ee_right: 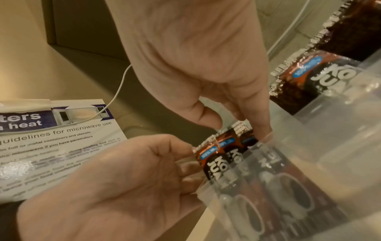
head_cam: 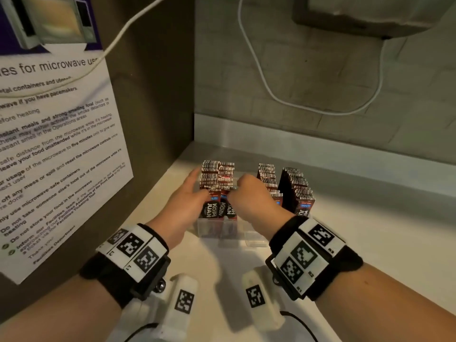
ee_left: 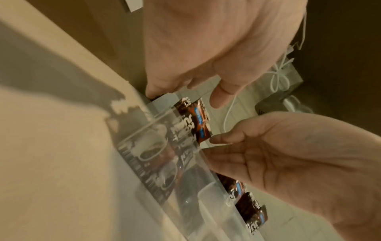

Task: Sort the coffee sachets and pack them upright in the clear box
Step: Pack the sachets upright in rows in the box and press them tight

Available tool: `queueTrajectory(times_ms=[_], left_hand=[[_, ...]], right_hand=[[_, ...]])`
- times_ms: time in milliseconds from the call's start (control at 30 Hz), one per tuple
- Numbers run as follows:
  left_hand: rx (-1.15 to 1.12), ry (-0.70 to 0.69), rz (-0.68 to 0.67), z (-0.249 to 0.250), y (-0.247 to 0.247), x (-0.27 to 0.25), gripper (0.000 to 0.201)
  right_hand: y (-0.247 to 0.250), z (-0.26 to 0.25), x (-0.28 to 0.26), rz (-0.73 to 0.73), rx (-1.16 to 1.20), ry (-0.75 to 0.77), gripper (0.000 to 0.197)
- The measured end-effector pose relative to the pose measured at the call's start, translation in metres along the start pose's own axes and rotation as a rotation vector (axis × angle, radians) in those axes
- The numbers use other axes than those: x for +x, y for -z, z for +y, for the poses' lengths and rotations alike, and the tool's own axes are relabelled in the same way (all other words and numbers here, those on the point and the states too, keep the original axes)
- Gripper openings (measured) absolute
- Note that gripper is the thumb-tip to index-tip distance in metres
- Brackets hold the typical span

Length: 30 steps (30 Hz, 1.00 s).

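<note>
Clear box (head_cam: 209, 228): coffee sachets (head_cam: 217, 176) packed upright. Left hand (head_cam: 187, 201), fingers relaxed, touches the front sachets; right hand (head_cam: 249, 193) pinches their tops.

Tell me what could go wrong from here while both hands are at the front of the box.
1. The left hand and right hand crowd the front sachets of the clear box; a tug may pull neighbouring sachets out of line.
2. The box looks light, so pushing could slide it on the counter.
3. The right wrist is close to the upright right rows and might tip them.
</note>
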<state>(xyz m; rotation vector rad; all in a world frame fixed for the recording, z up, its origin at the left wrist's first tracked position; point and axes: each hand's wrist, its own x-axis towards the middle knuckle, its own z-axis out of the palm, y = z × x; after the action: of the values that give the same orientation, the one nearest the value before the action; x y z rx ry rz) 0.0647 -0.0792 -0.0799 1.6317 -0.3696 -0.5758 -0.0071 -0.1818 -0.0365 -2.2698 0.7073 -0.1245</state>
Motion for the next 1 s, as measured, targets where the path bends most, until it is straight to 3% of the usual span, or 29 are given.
queueTrajectory(times_ms=[33, 100, 200, 267, 333, 533, 733, 900, 1000], left_hand=[[0.020, 0.021, -0.003, -0.002, -0.001, -0.002, 0.064], [0.048, 0.035, -0.040, -0.007, -0.004, -0.001, 0.078], [0.081, 0.009, -0.058, -0.007, -0.012, 0.000, 0.072], [0.099, 0.015, -0.049, -0.005, -0.014, 0.001, 0.088], [0.055, -0.026, -0.047, -0.008, -0.012, 0.003, 0.087], [-0.030, -0.072, -0.131, -0.008, -0.004, 0.010, 0.096], [0.125, -0.042, -0.093, -0.006, -0.003, 0.017, 0.114], [0.069, 0.107, -0.151, -0.012, 0.001, 0.023, 0.108], [0.110, 0.128, -0.179, -0.019, -0.001, 0.028, 0.095]], right_hand=[[-0.003, -0.002, -0.002, -0.020, -0.014, -0.012, 0.026], [-0.010, -0.006, -0.002, -0.049, -0.027, -0.021, 0.022], [-0.018, -0.013, -0.004, -0.084, 0.009, 0.017, 0.021], [-0.020, -0.016, -0.003, -0.115, 0.013, 0.037, 0.024], [-0.017, -0.014, -0.001, -0.120, 0.020, 0.047, 0.022], [-0.010, 0.001, 0.008, 0.172, 0.080, -0.038, 0.038], [-0.025, 0.007, 0.020, 0.166, 0.076, -0.109, 0.051], [-0.026, 0.010, 0.026, 0.021, -0.027, -0.172, 0.049], [-0.029, 0.013, 0.033, 0.023, -0.036, -0.209, 0.053]])
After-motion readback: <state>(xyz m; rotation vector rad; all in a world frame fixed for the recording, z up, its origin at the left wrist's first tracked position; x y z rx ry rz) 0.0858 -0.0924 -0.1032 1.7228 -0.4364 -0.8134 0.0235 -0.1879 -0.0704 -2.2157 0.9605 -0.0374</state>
